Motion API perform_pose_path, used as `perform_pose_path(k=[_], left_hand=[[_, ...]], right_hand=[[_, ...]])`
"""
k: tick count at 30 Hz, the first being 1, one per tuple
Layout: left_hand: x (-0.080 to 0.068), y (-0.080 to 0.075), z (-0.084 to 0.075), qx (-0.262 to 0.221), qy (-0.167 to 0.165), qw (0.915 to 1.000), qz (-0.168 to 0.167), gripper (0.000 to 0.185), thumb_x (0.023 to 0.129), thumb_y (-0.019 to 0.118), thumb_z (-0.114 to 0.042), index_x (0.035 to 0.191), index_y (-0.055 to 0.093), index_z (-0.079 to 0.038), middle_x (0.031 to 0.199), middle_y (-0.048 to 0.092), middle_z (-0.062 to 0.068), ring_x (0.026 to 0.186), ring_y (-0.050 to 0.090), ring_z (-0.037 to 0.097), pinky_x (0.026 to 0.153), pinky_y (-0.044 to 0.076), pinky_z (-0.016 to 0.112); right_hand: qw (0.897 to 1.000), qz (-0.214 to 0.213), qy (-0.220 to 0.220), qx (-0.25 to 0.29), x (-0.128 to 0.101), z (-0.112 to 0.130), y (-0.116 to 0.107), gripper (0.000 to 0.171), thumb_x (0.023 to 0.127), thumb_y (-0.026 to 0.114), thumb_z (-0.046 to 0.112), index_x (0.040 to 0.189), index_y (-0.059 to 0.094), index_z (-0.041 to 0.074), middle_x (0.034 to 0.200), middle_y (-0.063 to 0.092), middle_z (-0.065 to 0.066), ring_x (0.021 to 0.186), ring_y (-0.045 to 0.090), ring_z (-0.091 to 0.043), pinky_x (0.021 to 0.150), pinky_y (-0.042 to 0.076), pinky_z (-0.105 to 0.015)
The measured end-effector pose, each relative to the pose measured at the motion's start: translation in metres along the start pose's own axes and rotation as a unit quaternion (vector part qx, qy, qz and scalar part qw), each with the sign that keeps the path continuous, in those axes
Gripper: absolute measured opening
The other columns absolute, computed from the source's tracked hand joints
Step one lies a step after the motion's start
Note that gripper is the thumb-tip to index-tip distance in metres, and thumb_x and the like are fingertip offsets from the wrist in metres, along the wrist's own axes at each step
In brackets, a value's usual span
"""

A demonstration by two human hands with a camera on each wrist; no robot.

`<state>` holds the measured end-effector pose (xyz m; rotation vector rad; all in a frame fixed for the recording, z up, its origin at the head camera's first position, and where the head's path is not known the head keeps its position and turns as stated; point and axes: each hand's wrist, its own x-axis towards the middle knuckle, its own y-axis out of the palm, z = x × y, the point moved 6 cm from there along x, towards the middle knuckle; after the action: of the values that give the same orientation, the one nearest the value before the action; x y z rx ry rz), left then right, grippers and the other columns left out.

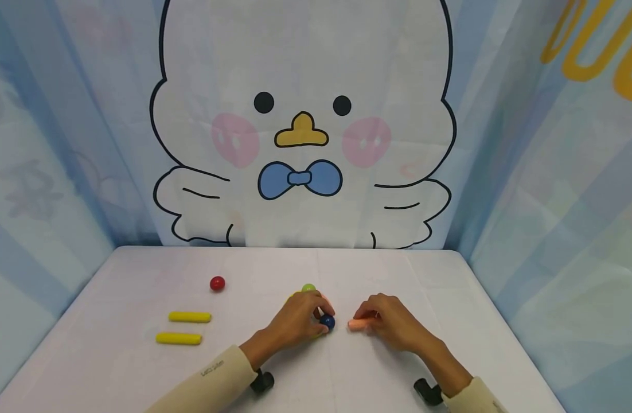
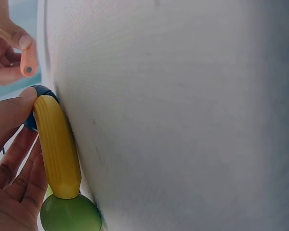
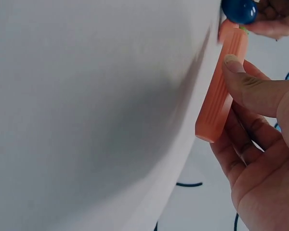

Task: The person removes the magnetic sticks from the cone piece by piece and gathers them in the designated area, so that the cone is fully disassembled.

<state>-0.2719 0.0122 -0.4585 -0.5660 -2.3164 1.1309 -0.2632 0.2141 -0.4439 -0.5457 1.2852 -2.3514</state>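
Beige sleeves (image 1: 207, 378) cover my forearms, reaching in from the near side of the white table (image 1: 264, 269), with a black device (image 1: 262, 382) at my left wrist and another black device (image 1: 428, 393) at my right. My left hand (image 1: 300, 315) grasps a blue ball (image 1: 327, 323) between thumb and fingers, about midway between the table's left and right edges. Against that ball sits one end of a ribbed yellow stick (image 2: 60, 149); its other end meets a green ball (image 2: 70, 214), which lies nearer the table's far edge. Another orange piece (image 3: 225, 31) shows beside the blue ball, partly hidden. My right hand (image 1: 396, 324) pinches an orange stick (image 3: 219, 91), thumb on one side and fingers on the other, its tip pointing at the blue ball but apart from it. Toward the table's left edge lie two loose yellow sticks (image 1: 179, 338), roughly parallel; a red ball (image 1: 217, 284) rests beyond them, nearer the far-left corner than my hands. Behind the far edge hangs a curtain (image 1: 305, 57) printed with a white bird wearing a blue bow tie.
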Motion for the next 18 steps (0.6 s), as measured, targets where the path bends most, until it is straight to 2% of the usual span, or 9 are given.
perform_pose_path(k=[4, 12, 18], left_hand=[[0.000, 0.000, -0.001, 0.001, 0.000, 1.0000, 0.000, 0.026, 0.082, 0.093, -0.012, 0.105, 0.081, -0.015, 0.106, 0.076, -0.004, 0.087, 0.070, 0.007, 0.081, 0.055, 0.022], [-0.001, 0.000, -0.001, 0.005, 0.004, 1.0000, -0.004, 0.026, 0.082, 0.093, -0.011, 0.104, 0.081, -0.015, 0.105, 0.076, -0.004, 0.087, 0.071, 0.008, 0.082, 0.055, 0.022], [-0.001, 0.000, -0.001, 0.007, 0.006, 1.0000, -0.004, 0.026, 0.082, 0.093, -0.012, 0.105, 0.080, -0.015, 0.105, 0.076, -0.004, 0.087, 0.070, 0.008, 0.082, 0.055, 0.022]], right_hand=[[1.000, -0.005, 0.010, 0.000, -0.007, -0.010, -0.009, 0.026, 0.089, 0.082, 0.001, 0.103, 0.080, 0.023, 0.096, 0.074, 0.012, 0.089, 0.063, -0.009, 0.081, 0.053, -0.030], [0.999, -0.017, 0.033, 0.001, -0.023, -0.029, -0.019, 0.030, 0.087, 0.082, -0.003, 0.103, 0.081, 0.023, 0.096, 0.074, 0.011, 0.089, 0.063, -0.008, 0.080, 0.055, -0.029], [0.998, -0.029, 0.060, -0.001, -0.037, -0.045, -0.024, 0.027, 0.088, 0.082, 0.000, 0.104, 0.081, 0.021, 0.096, 0.073, 0.011, 0.091, 0.064, -0.007, 0.082, 0.056, -0.028]])
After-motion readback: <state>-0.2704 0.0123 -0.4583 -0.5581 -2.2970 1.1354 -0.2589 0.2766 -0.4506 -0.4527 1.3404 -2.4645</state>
